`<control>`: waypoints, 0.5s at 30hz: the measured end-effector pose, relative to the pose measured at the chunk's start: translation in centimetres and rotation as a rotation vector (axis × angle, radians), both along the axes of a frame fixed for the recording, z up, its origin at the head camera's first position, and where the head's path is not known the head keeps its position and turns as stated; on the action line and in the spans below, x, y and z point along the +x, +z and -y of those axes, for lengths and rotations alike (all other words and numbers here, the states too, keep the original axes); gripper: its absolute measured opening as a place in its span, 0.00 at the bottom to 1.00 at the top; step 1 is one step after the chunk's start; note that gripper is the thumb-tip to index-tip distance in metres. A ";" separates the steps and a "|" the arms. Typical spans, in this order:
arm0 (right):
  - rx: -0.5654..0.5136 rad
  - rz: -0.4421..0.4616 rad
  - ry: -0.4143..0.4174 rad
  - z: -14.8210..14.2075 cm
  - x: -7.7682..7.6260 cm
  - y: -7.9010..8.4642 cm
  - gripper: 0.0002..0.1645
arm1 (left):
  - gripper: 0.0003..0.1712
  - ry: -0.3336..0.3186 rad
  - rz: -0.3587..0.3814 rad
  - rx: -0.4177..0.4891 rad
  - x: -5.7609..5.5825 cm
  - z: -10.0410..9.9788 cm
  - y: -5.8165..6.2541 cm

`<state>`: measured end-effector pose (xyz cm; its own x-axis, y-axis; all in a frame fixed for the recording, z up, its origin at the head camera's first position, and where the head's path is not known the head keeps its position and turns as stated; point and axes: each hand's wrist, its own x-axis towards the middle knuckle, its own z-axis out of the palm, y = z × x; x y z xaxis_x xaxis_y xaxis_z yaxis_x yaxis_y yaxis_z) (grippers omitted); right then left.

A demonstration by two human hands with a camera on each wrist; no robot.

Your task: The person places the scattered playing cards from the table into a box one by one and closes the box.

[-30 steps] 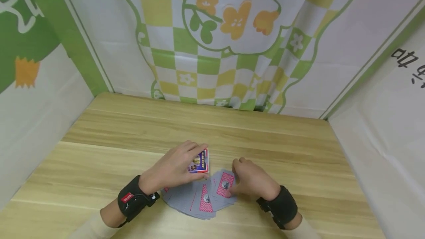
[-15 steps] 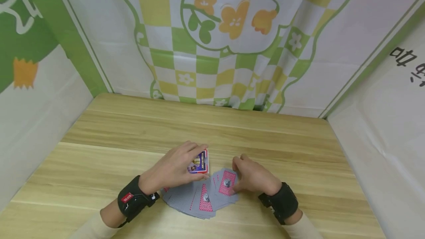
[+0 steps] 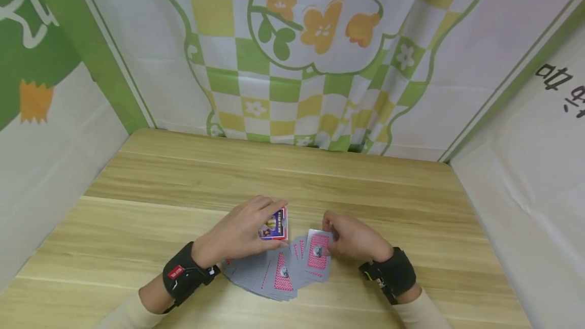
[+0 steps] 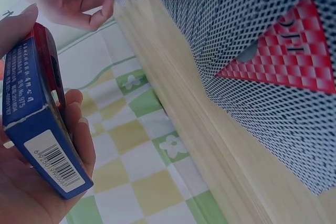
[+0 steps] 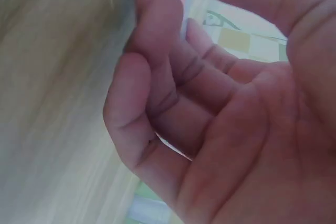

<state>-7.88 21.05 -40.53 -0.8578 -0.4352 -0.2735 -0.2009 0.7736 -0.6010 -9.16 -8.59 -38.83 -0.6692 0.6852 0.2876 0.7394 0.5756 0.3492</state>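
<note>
My left hand (image 3: 235,228) grips a blue and red playing-card box (image 3: 277,223), fingers along its far side and thumb along the near side. The left wrist view shows the barcode end of the box (image 4: 44,124), and its far end with the red flap faces away. Below that hand a fan of playing cards (image 3: 251,278) lies spread on the table, grey-patterned with red and white panels. At the fan's right end my right hand (image 3: 358,237) pinches the right edge of a card (image 3: 318,253), thumb on top. Its curled fingers (image 5: 126,98) fill the right wrist view.
The wood-grain table (image 3: 219,171) runs back to a checked, flowered curtain (image 3: 292,85). White and green fabric walls (image 3: 55,166) stand at both sides. Black camera straps (image 3: 185,273) circle both wrists.
My right hand has shifted slightly right, drawing the top card outward so its whole back and more card edges beneath show. The left hand and the box have hardly moved.
</note>
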 end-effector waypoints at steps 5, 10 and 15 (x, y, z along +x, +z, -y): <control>0.019 -0.038 0.011 -0.1 -0.1 0.2 0.20 | 0.50 -0.005 -0.007 0.005 0.0 0.1 -0.1; -0.213 0.097 0.068 -0.6 -0.5 0.7 0.11 | 0.50 -0.014 -0.020 -0.002 0.0 0.1 -0.2; -0.574 0.316 -0.019 -0.9 -0.7 1.8 0.19 | 0.49 -0.015 -0.004 -0.006 0.0 0.1 -0.1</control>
